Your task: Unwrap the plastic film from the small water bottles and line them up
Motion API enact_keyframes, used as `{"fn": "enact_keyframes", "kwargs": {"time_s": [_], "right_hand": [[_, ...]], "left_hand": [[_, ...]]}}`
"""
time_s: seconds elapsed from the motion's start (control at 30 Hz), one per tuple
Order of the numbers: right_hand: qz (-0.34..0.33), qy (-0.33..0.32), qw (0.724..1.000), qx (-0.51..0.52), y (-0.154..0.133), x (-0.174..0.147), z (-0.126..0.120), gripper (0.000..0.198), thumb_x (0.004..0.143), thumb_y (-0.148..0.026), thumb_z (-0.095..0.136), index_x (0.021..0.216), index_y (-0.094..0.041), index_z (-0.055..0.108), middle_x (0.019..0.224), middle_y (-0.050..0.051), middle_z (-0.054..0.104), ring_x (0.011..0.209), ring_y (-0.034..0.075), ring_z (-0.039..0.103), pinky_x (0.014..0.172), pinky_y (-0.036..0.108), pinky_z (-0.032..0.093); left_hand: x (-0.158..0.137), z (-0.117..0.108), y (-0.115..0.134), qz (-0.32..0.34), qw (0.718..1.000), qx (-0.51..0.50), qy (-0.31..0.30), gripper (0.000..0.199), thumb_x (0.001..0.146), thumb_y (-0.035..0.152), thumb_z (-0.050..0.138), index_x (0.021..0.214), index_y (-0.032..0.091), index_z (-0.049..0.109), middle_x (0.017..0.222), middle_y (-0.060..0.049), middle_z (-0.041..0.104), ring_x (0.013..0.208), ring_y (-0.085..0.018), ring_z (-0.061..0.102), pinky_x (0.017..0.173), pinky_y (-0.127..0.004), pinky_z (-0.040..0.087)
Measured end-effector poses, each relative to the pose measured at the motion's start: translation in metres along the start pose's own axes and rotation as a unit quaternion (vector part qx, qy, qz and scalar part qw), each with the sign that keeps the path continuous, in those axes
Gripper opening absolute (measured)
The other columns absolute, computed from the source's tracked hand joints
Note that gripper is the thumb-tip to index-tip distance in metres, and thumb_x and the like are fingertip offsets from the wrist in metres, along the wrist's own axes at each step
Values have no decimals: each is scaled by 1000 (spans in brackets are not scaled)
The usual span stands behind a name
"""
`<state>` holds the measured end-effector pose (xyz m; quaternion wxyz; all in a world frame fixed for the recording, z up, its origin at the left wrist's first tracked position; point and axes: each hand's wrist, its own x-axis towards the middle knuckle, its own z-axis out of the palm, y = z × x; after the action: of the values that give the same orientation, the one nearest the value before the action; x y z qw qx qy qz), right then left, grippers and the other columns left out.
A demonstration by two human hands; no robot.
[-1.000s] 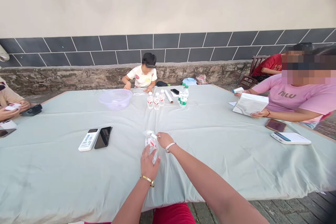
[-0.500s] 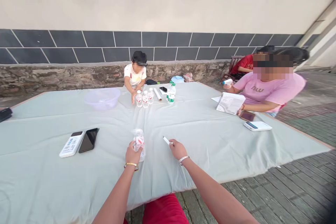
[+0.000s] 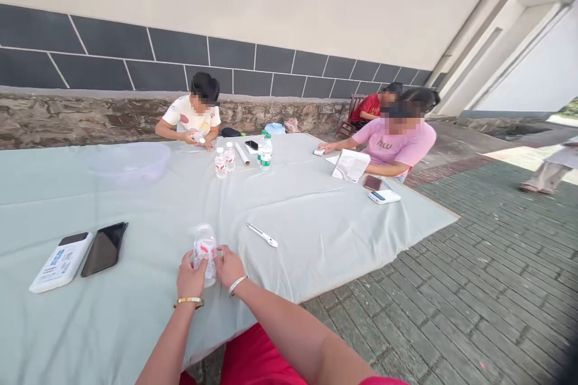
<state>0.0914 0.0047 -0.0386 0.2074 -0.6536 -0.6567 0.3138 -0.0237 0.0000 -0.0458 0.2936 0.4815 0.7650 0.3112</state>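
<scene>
Near the table's front edge, a clear plastic bottle [image 3: 205, 255] with a red-and-white label stands roughly upright, its top end blurred. My left hand [image 3: 191, 274] is wrapped round its left side, thumb across the front. At the bottle's right side is my right hand [image 3: 228, 266], its bent thumb and fingers pressed together at the label's edge. What exactly those fingertips pinch is too small to make out. To the right of my hands, a slim white pen-like tool [image 3: 262, 235] lies loose on the grey-green tablecloth [image 3: 316, 252].
A power bank [image 3: 61, 261] and a black phone [image 3: 105, 249] lie at left, behind them a pale purple basin [image 3: 129, 163]. Small bottles [image 3: 221, 163], green-capped bottles [image 3: 266, 153] and a paper roll [image 3: 242, 154] stand or lie farther back. Other people sit at the far side and right.
My right hand has let go of the white pen-like tool and moved left to the bottle. The view has turned right. Across the table, a person has picked up one of the small bottles.
</scene>
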Motion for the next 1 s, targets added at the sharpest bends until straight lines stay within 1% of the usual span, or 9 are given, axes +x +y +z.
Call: {"fn": "enact_keyframes", "kwargs": {"time_s": [0.33, 0.43, 0.5, 0.6, 0.7, 0.77, 0.83, 0.9, 1.0], "right_hand": [[2, 44, 998, -43, 5, -4, -36, 21, 79, -12, 55, 94, -19, 67, 71, 2, 69, 69, 18, 63, 63, 25, 43], [-14, 122, 992, -41, 0, -16, -100, 35, 83, -17, 51, 118, -16, 58, 97, 10, 69, 91, 21, 64, 73, 30, 49], [-33, 258, 964, -48, -3, -32, -172, 54, 91, -29, 40, 141, -10, 30, 137, 20, 44, 129, 26, 41, 97, 42, 41], [-213, 667, 705, -117, -3, -62, -281, 65, 93, -46, 35, 146, -14, 20, 149, 15, 27, 140, 29, 22, 107, 52, 27], [-321, 758, 560, -98, -4, -79, -318, 52, 94, -49, 33, 141, -26, 33, 136, 9, 45, 131, 28, 40, 104, 52, 30], [-307, 725, 616, -17, -5, -73, -287, 44, 95, -46, 29, 129, -23, 46, 102, 8, 63, 104, 25, 61, 93, 50, 42], [-227, 597, 767, 63, -5, -56, -225, 43, 95, -44, 30, 122, -19, 51, 77, 4, 63, 74, 20, 65, 76, 43, 51], [-184, 333, 922, 66, -6, -34, -151, 50, 89, -47, 44, 130, -19, 44, 88, 6, 65, 72, 18, 64, 71, 37, 51], [-122, 130, 982, 59, -12, -6, -66, 76, 80, -50, 58, 142, -21, 27, 125, 14, 54, 91, 20, 62, 78, 33, 49]], "left_hand": [[-11, -5, 6, -18, 1000, 1, -13, 67, 78, 48, 52, 132, 11, 40, 114, -19, 61, 111, -30, 57, 90, -38, 44], [-10, -10, 3, -33, 999, -14, -34, 64, 79, 48, 51, 132, 12, 40, 116, -17, 62, 110, -29, 58, 88, -36, 45], [-10, -13, 1, -34, 998, -22, -45, 62, 80, 49, 50, 131, 14, 41, 113, -14, 64, 104, -26, 62, 82, -33, 48], [-10, -15, 0, -34, 998, -31, -49, 62, 80, 50, 50, 131, 16, 41, 113, -12, 65, 101, -25, 63, 78, -31, 48], [-12, -14, 5, -37, 998, -32, -37, 60, 81, 47, 50, 132, 15, 40, 116, -14, 64, 105, -26, 61, 81, -33, 47], [-14, -13, 7, -38, 998, -33, -30, 58, 82, 44, 49, 132, 15, 40, 118, -14, 63, 107, -27, 61, 83, -33, 46], [-16, -13, 8, -36, 998, -34, -26, 58, 82, 41, 49, 133, 16, 39, 119, -13, 62, 109, -26, 60, 85, -33, 46], [-20, -13, 7, -24, 999, -30, -21, 59, 81, 41, 51, 133, 16, 39, 120, -13, 61, 110, -25, 59, 86, -32, 45], [-25, -13, 3, 12, 1000, -8, -5, 65, 78, 46, 56, 132, 15, 40, 118, -15, 61, 107, -26, 59, 87, -34, 45]]}}
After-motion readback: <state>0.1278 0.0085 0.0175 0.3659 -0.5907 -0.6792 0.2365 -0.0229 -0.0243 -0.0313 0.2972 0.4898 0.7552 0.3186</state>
